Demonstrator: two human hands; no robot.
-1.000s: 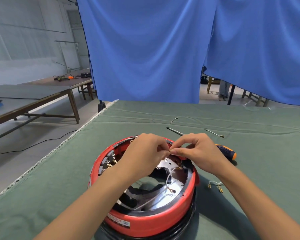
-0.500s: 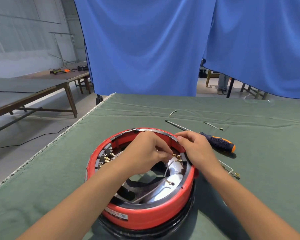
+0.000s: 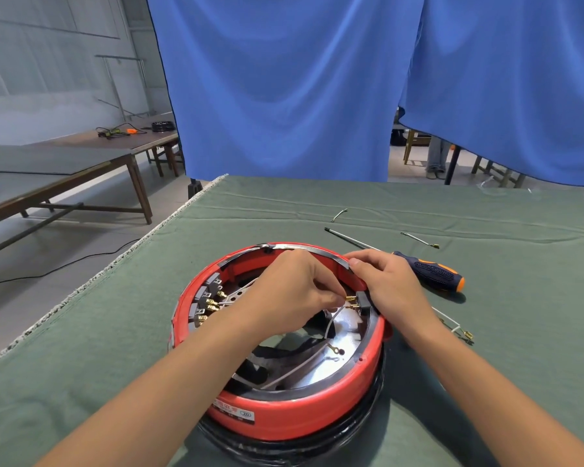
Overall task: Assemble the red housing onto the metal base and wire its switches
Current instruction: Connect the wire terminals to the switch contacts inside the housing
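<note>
The round red housing (image 3: 294, 412) sits upside down on the green cloth, with the shiny metal base (image 3: 321, 369) inside it. My left hand (image 3: 294, 291) reaches into the ring and pinches a brass terminal on a white wire (image 3: 332, 323) beside a grey switch (image 3: 363, 303) on the right inner wall. My right hand (image 3: 388, 284) grips the housing's right rim just outside that switch. More grey switches with brass terminals (image 3: 208, 303) line the left inner wall.
A screwdriver with a black-and-orange handle (image 3: 429, 271) lies just right of the housing. Loose wires with terminals lie on the cloth: one (image 3: 420, 240) behind the screwdriver, one (image 3: 339, 214) farther back, one (image 3: 459, 330) by my right wrist. The table's left edge (image 3: 122, 261) runs diagonally.
Both hands came down from pinching together above the housing; my left hand now holds a terminal at the right inner switch and my right hand has settled on the rim.
</note>
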